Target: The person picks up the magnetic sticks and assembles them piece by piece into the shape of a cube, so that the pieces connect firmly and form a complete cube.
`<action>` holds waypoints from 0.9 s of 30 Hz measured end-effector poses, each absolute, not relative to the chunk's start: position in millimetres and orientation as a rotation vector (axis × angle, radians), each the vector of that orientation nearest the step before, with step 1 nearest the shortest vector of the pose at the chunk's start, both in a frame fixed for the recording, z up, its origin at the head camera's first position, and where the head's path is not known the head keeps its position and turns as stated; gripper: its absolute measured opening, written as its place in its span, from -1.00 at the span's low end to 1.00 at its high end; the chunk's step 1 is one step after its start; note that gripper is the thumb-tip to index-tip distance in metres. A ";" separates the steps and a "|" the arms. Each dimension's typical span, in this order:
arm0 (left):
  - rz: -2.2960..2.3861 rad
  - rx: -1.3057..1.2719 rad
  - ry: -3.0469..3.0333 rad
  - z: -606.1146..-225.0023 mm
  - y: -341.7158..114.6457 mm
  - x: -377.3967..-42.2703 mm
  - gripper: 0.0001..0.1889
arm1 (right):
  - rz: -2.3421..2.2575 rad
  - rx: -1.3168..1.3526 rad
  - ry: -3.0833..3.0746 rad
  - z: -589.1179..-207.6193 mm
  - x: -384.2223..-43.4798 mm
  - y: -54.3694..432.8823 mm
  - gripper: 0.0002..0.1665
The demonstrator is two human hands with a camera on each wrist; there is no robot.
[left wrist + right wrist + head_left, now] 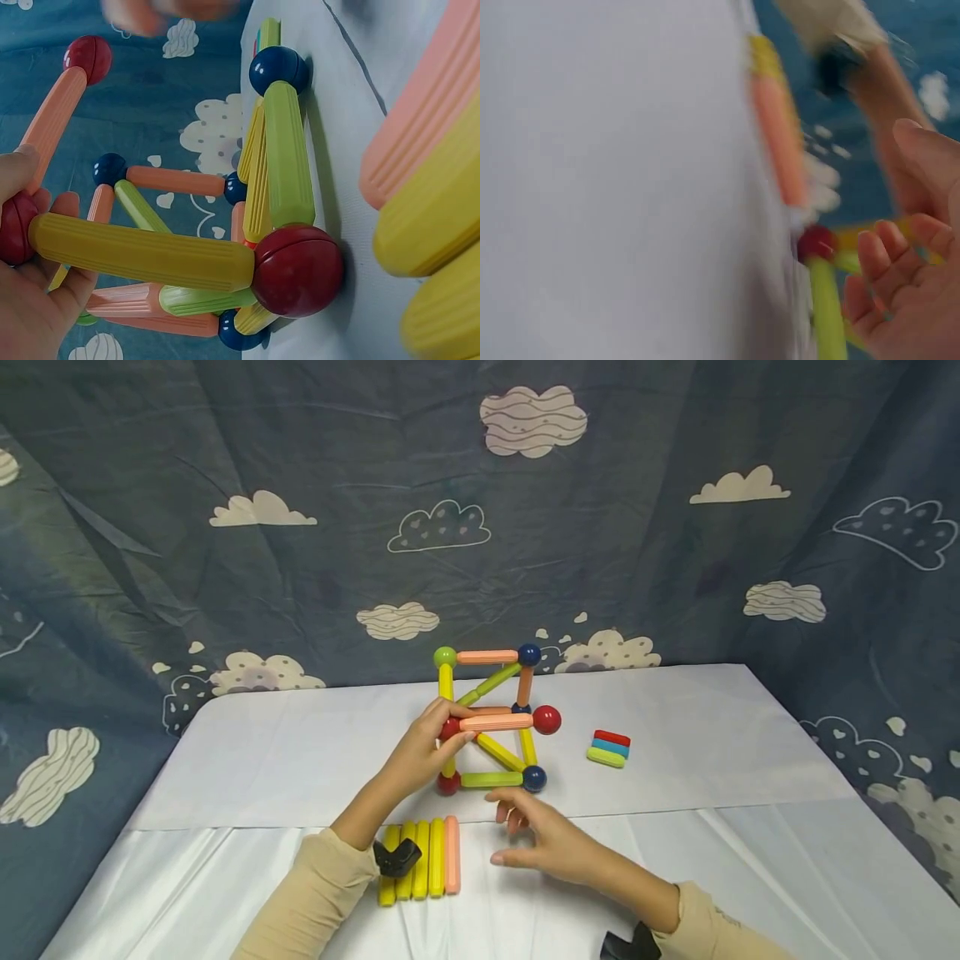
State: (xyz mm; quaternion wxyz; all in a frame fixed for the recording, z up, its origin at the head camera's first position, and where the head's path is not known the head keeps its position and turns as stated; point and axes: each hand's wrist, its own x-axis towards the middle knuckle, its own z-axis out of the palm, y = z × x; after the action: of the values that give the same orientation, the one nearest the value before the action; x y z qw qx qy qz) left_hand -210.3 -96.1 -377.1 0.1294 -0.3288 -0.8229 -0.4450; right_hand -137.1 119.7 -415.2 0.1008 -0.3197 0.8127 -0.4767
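Head view: the left hand grips the frame behind a row of rods; the step appears to be steadying the upper front beam. Left-wrist view: the beam's free red ball stands apart from the blue ball below, where the next move would seem to call for a rod set upright. Right-wrist view: the right hand, empty, fingers loosely bent, is near the frame.

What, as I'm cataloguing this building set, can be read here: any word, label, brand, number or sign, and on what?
None can be read on the ridged coloured sticks, glossy coloured balls or dark blue cloud-printed fabric backdrop.
Tan fabric right sleeve: small dark marks, too small to read or confirm as lettering.
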 end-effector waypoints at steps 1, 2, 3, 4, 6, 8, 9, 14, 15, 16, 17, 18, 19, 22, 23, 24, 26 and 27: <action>-1.291 -0.957 -2.390 -377.3 -96.1 -210.3 -0.74 | -1.378 -0.925 2.351 -420.9 -135.2 114.4 -0.20; -1.289 -0.958 -2.388 -377.4 -96.2 -210.1 -0.74 | -1.349 -0.914 2.318 -426.3 -133.4 109.4 -0.15; -1.287 -0.961 -2.389 -377.4 -96.2 -210.1 -0.74 | -1.325 -0.913 2.302 -430.8 -132.0 104.8 -0.11; -1.284 -0.964 -2.391 -377.4 -96.1 -210.1 -0.74 | -1.304 -0.919 2.299 -434.7 -130.8 100.7 -0.07; -1.277 -0.966 -2.395 -377.4 -96.2 -210.1 -0.75 | -1.264 -0.932 2.329 -440.4 -129.1 93.6 0.00; -1.275 -0.963 -2.397 -377.1 -96.4 -209.9 -0.75 | -1.209 -0.955 2.405 -444.1 -128.3 87.6 0.06; -1.274 -0.962 -2.398 -377.1 -96.4 -210.0 -0.75 | -1.174 -0.957 2.451 -445.3 -128.2 84.9 0.08; -1.273 -0.960 -2.397 -377.6 -96.5 -210.6 -0.76 | -1.003 -0.953 2.617 -447.8 -127.8 73.5 0.09; -1.273 -0.962 -2.398 -377.7 -96.4 -210.6 -0.76 | -0.995 -0.936 2.627 -447.9 -127.7 72.2 0.07; -1.273 -0.962 -2.399 -377.7 -96.4 -210.5 -0.76 | -1.005 -0.922 2.628 -447.9 -127.5 71.3 0.06; -1.274 -0.962 -2.400 -377.8 -96.4 -210.5 -0.76 | -1.034 -0.911 2.619 -447.8 -127.3 70.9 0.04; -1.276 -0.961 -2.402 -377.8 -96.4 -210.3 -0.76 | -1.074 -0.899 2.602 -447.6 -127.1 71.0 0.02; -1.278 -0.960 -2.402 -377.9 -96.4 -210.1 -0.76 | -1.122 -0.889 2.576 -447.5 -126.9 71.6 0.01; -1.279 -0.958 -2.405 -377.7 -96.7 -209.8 -0.76 | -1.284 -0.885 2.455 -446.4 -126.5 75.3 -0.03; -1.280 -0.958 -2.404 -377.7 -96.9 -209.8 -0.76 | -1.341 -0.881 2.408 -445.4 -126.4 77.1 -0.05; -1.279 -0.958 -2.404 -377.6 -97.0 -209.8 -0.76 | -1.382 -0.875 2.375 -444.3 -126.5 79.2 -0.09; -1.278 -0.957 -2.408 -377.4 -97.2 -209.8 -0.76 | -1.469 -0.854 2.339 -440.3 -127.0 83.9 -0.21; -1.280 -0.956 -2.409 -377.4 -97.2 -209.9 -0.76 | -1.522 -0.836 2.330 -436.1 -127.1 86.4 -0.27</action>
State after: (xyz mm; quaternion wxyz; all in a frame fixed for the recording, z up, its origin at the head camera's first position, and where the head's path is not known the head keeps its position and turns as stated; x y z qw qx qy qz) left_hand -209.9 -97.2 -377.4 0.1251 -0.3280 -0.8269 -0.4392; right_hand -127.1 86.4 -436.1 0.1175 -0.2858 0.7963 -0.5200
